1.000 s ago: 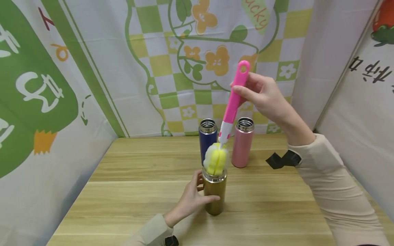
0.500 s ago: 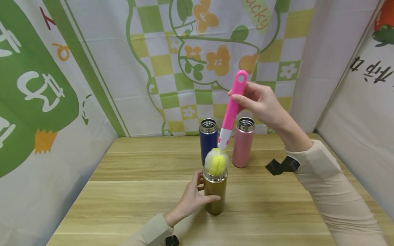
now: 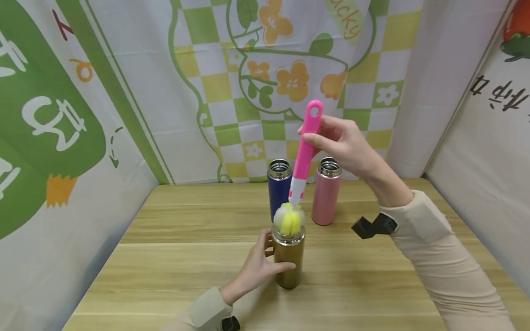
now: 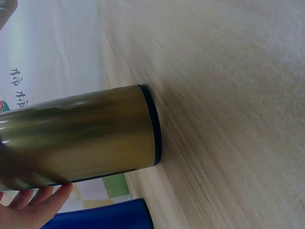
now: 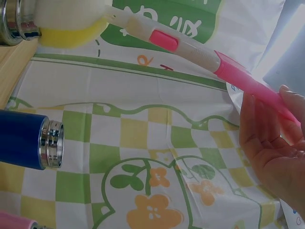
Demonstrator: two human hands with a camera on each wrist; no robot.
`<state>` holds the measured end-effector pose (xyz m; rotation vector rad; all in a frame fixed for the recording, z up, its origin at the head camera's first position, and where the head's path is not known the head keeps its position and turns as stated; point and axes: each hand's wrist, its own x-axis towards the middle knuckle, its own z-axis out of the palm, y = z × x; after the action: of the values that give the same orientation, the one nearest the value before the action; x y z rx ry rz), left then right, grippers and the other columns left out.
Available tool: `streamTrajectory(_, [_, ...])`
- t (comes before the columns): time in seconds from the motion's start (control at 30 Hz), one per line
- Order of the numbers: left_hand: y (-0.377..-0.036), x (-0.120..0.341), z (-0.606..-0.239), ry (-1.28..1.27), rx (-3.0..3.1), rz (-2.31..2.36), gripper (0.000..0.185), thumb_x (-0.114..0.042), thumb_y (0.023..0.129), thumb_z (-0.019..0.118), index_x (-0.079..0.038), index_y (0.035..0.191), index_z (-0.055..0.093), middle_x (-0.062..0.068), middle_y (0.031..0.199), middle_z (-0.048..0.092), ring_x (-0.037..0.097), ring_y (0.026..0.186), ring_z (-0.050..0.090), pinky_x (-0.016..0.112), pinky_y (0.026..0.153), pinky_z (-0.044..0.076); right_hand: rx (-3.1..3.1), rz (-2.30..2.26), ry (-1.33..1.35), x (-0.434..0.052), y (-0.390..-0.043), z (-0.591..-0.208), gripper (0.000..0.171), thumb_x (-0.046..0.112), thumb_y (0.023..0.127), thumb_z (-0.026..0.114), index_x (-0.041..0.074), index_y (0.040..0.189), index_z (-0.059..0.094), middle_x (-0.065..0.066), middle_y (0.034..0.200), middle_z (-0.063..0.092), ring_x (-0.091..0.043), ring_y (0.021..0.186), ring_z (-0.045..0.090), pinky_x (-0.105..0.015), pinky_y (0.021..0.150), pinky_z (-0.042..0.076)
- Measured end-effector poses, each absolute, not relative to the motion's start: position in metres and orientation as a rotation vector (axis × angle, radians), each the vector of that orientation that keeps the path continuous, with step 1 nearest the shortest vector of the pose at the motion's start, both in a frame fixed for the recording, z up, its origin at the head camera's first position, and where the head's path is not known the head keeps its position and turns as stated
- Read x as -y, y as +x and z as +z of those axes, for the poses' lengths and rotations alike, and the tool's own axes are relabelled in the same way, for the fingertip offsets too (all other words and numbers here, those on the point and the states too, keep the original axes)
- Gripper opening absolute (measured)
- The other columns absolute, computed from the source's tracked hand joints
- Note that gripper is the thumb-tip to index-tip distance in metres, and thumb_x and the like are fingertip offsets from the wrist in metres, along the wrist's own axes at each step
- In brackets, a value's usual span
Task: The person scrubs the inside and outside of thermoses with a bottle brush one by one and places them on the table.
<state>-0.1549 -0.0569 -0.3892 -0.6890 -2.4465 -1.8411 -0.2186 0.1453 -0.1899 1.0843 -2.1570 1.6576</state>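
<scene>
Gold-coloured metal catches our eye first: the gold flask (image 3: 288, 263) stands upright on the wooden table (image 3: 174, 257), just below the centre of the head view, with its steel mouth open. Our left hand (image 3: 257, 269) comes in from the lower middle of the frame and grasps the flask's body, thumb across the near side and fingers curled round the far side; in the left wrist view we see the flask's lower end (image 4: 95, 138) meeting the tabletop and a few fingertips (image 4: 40, 200) at the bottom left corner. Our right hand (image 3: 341, 145), right of centre and higher up, pinches the pink handle of the bottle brush (image 3: 304, 154) near its top, just below the hanging hole. The brush tilts slightly, and its yellow and white sponge head (image 3: 289, 220) sits at the flask's mouth, partly pushed in. From the right wrist view we see the same sponge (image 5: 71, 24) against the steel rim at the upper left. Behind the gold flask, toward the back of the table, stand a blue flask (image 3: 279, 186) and a pink flask (image 3: 327, 191), both upright and open, just beside each other. A printed cloth backdrop (image 3: 207, 82) with green checks and orange flowers fills the upper part of the frame.
</scene>
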Motion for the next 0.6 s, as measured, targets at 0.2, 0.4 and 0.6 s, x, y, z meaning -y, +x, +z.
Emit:
streamTrajectory(0.2, [-0.155, 0.057, -0.388, -0.689, 2.443, -1.843, 0.068, -0.005, 0.063, 0.078, -0.001, 0.116, 0.036, 0.016, 0.110, 0.052, 0.029, 0.098, 0.051, 0.040, 0.080, 0.044, 2.180, 1.651, 1.074, -0.144, -0.218, -0.193, 0.022, 0.004, 0.085, 0.056, -0.011, 0.101, 0.056, -0.005, 0.079, 0.062, -0.018, 0.067, 0.060, -0.032, 0.064, 0.052])
streamTrajectory(0.4, [-0.154, 0.057, -0.387, -0.683, 2.448, -1.841, 0.068, -0.004, 0.063, 0.077, -0.001, 0.117, 0.036, 0.016, 0.111, 0.052, 0.029, 0.099, 0.051, 0.037, 0.081, 0.044, 2.237, 1.636, 1.042, -0.143, -0.217, -0.199, 0.027, 0.011, 0.086, 0.057, -0.010, 0.104, 0.056, -0.006, 0.083, 0.063, -0.018, 0.071, 0.060, -0.030, 0.066, 0.051])
streamTrajectory(0.6, [-0.154, 0.057, -0.388, -0.692, 2.442, -1.848, 0.068, -0.004, 0.064, 0.077, 0.000, 0.117, 0.035, 0.017, 0.111, 0.052, 0.030, 0.099, 0.050, 0.039, 0.081, 0.044, 2.269, 1.622, 1.038, -0.144, -0.215, -0.203, 0.027, 0.012, 0.085, 0.058, -0.008, 0.104, 0.057, -0.006, 0.084, 0.064, -0.017, 0.072, 0.061, -0.030, 0.065, 0.051])
